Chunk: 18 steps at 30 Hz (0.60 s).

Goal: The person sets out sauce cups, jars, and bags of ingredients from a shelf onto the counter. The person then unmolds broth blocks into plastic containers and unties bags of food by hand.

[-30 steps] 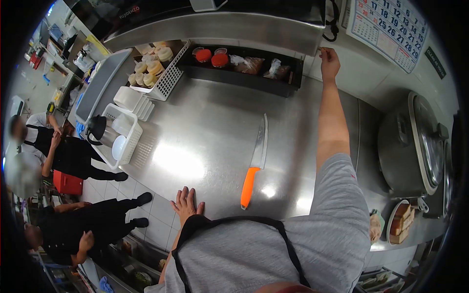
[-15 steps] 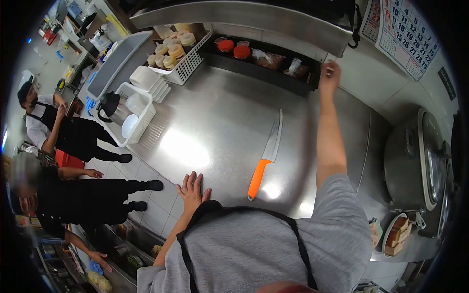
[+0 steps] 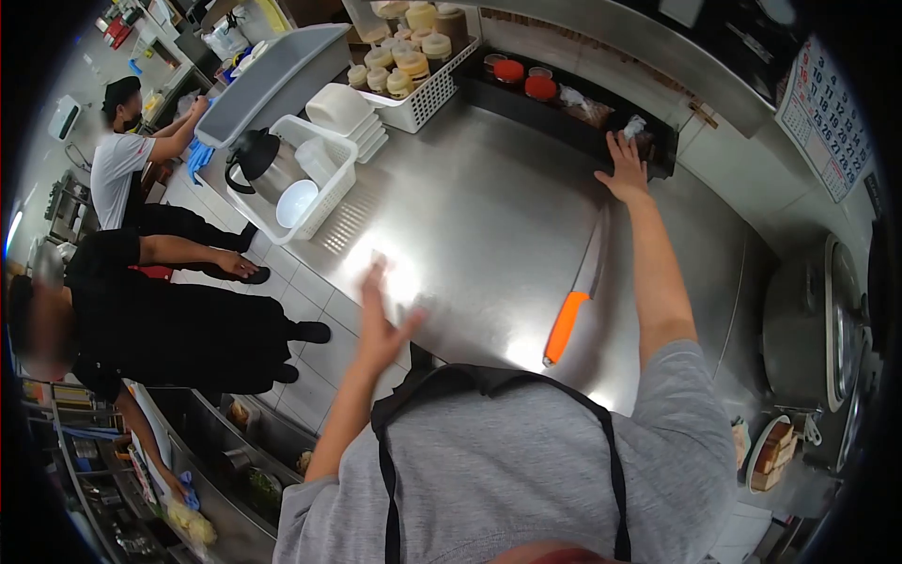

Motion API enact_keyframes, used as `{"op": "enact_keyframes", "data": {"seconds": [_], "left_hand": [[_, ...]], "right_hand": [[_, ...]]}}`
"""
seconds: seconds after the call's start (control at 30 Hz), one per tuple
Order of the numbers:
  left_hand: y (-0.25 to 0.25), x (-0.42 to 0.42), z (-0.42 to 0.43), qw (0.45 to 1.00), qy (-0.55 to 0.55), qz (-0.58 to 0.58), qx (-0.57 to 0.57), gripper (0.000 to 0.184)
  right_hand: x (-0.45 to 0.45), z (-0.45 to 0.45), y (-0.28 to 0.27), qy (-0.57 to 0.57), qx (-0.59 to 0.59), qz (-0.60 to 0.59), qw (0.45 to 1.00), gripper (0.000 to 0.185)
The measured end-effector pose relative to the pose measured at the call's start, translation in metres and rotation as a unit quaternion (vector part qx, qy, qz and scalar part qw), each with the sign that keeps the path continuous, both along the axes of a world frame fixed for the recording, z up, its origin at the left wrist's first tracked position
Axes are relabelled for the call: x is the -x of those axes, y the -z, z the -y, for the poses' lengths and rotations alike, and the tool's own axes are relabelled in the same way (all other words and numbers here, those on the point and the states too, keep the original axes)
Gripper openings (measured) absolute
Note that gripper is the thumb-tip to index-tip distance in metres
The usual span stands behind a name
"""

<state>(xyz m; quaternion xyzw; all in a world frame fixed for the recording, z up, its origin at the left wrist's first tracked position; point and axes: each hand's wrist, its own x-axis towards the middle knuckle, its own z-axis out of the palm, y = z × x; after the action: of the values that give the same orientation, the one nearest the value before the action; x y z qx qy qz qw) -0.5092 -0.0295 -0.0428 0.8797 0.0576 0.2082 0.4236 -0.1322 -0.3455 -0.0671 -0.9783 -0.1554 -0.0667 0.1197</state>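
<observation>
My right hand [image 3: 628, 169] reaches to the front edge of a long black tray [image 3: 526, 111] at the back of the steel table [image 3: 451, 207]. Its fingers are spread, close to a plastic bag with brown contents [image 3: 631, 132]; whether they touch it I cannot tell. Below that hand lies a knife with an orange handle [image 3: 567, 329], its blade pointing away from me. My left hand [image 3: 383, 320], a little blurred, is raised over the near left table edge, fingers apart and holding nothing. Red-topped tubs [image 3: 508, 71] stand in the tray's left part.
A white basket [image 3: 324, 211] with a steel jug [image 3: 263, 162] and bowls stands at the left, before a grey bin [image 3: 272, 80]. Squeeze bottles [image 3: 404, 61] fill another basket. A large pot [image 3: 808, 324] is at the right. Two people [image 3: 178, 291] stand to the left.
My right hand has opened and moved from the tray's right end to its front. My left hand has lifted off the table. The view has turned, shifting the scene.
</observation>
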Motion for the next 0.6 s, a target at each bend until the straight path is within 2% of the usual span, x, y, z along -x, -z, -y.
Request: {"op": "enact_keyframes", "data": {"seconds": [0.03, 0.07, 0.1, 0.13, 0.2, 0.27, 0.37, 0.43, 0.5, 0.6], "left_hand": [[-0.028, -0.005, -0.035, 0.988, -0.048, 0.109, -0.094, 0.085], [-0.086, -0.003, -0.056, 0.973, -0.083, 0.191, -0.100, 0.090], [-0.123, -0.001, -0.075, 0.922, -0.121, 0.367, -0.008, 0.089], [-0.159, 0.001, -0.097, 0.867, -0.109, 0.486, 0.007, 0.089], [-0.221, 0.017, -0.130, 0.773, 0.014, 0.634, -0.018, 0.088], [-0.256, 0.021, -0.151, 0.703, 0.173, 0.688, -0.054, 0.088], [-0.282, 0.012, -0.169, 0.638, 0.327, 0.693, -0.077, 0.087], [-0.289, 0.002, -0.177, 0.618, 0.379, 0.686, -0.068, 0.087], [-0.293, -0.009, -0.181, 0.606, 0.417, 0.675, -0.055, 0.086], [-0.297, -0.021, -0.182, 0.592, 0.444, 0.672, -0.037, 0.086]], "right_hand": [[0.002, -0.008, -0.008, 0.039, 0.022, -0.036, 0.998, 0.090], [0.003, -0.017, -0.012, 0.079, 0.043, -0.074, 0.993, 0.090], [0.002, -0.030, -0.013, 0.105, 0.044, -0.083, 0.990, 0.086], [0.010, -0.047, -0.015, 0.115, 0.042, -0.084, 0.989, 0.086], [0.034, -0.087, -0.022, 0.037, 0.012, -0.035, 0.999, 0.078], [0.047, -0.123, -0.005, -0.041, -0.092, -0.016, 0.995, 0.070], [0.085, -0.186, -0.004, -0.037, -0.063, -0.105, 0.992, 0.066], [0.104, -0.211, 0.001, -0.032, -0.066, -0.116, 0.991, 0.064], [0.122, -0.218, 0.002, -0.065, -0.124, -0.186, 0.972, 0.057], [0.119, -0.195, 0.003, -0.042, -0.133, -0.182, 0.973, 0.053]]}}
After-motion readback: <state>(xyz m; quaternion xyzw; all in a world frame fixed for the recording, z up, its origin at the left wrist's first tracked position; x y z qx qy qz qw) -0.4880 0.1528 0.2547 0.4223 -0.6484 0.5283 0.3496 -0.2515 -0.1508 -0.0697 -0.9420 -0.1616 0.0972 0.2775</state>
